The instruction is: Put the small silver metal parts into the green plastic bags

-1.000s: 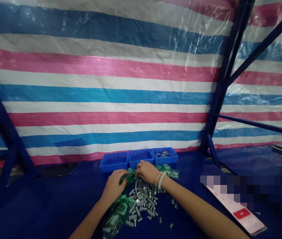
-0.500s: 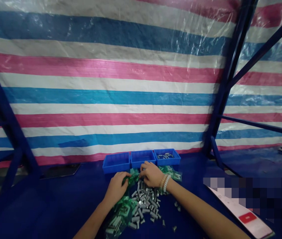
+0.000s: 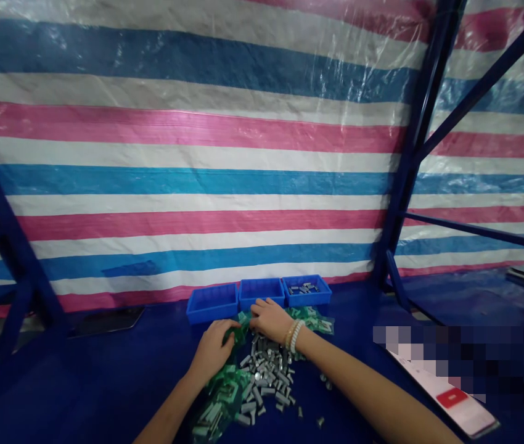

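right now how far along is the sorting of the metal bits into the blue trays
Early, it seems. Done: only the right tray holds a few metal bits; the middle tray and left tray look empty. In hand: the left hand rests on the green bag, and the right hand is at the far edge of the pile. Left: nearly the whole pile, unsorted on the table.

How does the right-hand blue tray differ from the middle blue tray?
The right tray holds a few small grey metal pieces; the middle tray shows none. The right hand lies just in front of the middle tray, while the right tray has no hand near it. Both are blue, rectangular and set in one row.
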`<state>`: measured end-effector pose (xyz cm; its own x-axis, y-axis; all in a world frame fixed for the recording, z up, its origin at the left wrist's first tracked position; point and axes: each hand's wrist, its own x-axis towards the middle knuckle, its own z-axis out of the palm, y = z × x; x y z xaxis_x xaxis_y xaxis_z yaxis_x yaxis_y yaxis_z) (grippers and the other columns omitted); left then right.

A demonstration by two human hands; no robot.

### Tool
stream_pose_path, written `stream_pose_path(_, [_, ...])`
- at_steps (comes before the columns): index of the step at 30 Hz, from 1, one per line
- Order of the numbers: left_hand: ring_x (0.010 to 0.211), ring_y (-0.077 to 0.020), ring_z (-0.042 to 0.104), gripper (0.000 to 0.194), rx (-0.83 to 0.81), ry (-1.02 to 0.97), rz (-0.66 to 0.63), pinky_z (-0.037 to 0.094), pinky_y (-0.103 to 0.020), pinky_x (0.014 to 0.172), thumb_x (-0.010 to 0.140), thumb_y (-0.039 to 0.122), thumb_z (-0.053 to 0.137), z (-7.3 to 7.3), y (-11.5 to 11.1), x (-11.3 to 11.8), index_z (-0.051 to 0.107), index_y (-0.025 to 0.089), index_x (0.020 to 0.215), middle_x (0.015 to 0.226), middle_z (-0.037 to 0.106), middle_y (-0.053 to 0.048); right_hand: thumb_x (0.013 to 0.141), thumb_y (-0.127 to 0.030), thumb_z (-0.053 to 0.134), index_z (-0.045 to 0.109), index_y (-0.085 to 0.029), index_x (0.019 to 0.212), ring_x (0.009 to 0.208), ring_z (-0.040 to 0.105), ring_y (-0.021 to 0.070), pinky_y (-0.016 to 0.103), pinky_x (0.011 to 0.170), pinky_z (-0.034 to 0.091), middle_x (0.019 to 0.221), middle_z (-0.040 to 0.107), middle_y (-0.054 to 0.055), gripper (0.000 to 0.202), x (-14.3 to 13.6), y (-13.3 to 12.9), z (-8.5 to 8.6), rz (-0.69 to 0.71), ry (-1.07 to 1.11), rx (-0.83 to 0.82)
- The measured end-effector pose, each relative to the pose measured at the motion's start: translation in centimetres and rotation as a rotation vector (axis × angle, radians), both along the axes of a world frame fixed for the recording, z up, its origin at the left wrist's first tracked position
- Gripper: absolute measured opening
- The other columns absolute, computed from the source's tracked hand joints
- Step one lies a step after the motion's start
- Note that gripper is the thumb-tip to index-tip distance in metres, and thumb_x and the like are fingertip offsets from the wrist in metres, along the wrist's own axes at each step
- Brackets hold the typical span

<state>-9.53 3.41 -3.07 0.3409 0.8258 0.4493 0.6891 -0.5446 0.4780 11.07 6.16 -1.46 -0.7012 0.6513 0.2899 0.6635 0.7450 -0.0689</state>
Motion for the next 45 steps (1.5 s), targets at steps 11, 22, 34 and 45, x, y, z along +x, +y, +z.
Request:
stream_pose_path(11, [0.100, -0.0237, 0.066, 0.031, -0.301, -0.551, -0.167, 0.055, -0.036, 0.084, 0.080, 0.022, 0.055, 3.4, -4.7, 6.7, 0.061, 0.020, 0.110, 0.112, 0.067, -0.010, 0.094, -0.014, 0.049, 0.063, -0.019, 0.105, 0.087, 0.062, 0.0165, 0.028, 0.078, 0.049, 0.093, 0.066, 0.005, 0.019, 5.6, -6.1, 1.9, -0.023, 0.751, -0.090])
stream_pose_path(22, [0.089, -0.0218, 0.068, 0.029, -0.922, -1.032, -0.246, 0.052, -0.031, 0.082, 0.065, 0.016, 0.071, 2.3, -7.1, 8.4, 0.071, 0.017, 0.094, 0.089, 0.074, -0.007, 0.084, -0.012, 0.058, 0.062, -0.020, 0.089, 0.077, 0.055, 0.0179, 0.030, 0.070, 0.044, 0.078, 0.058, 0.002, 0.010, 4.8, -8.8, 1.3, 0.083, 0.683, 0.009])
stream_pose_path(34, [0.108, -0.0252, 0.059, 0.035, -0.141, -0.533, -0.301, 0.045, -0.043, 0.097, 0.076, 0.008, 0.053, 2.3, -7.1, 6.9, 0.069, 0.023, 0.103, 0.110, 0.068, -0.007, 0.078, -0.018, 0.067, 0.051, -0.021, 0.084, 0.078, 0.066, 0.0163, 0.027, 0.070, 0.051, 0.086, 0.066, 0.002, 0.017, 3.8, -7.5, -0.9, 0.060, 1.240, -0.598])
stream_pose_path(45, [0.106, -0.0239, 0.061, 0.037, 0.070, -0.285, -0.122, 0.048, -0.044, 0.092, 0.080, 0.008, 0.046, 2.7, -3.6, 4.7, 0.066, 0.023, 0.107, 0.109, 0.068, -0.007, 0.088, -0.021, 0.051, 0.063, -0.017, 0.102, 0.083, 0.066, 0.0206, 0.035, 0.079, 0.053, 0.094, 0.070, 0.009, 0.018, 9.6, -1.6, 2.2, -0.333, 0.810, 0.028])
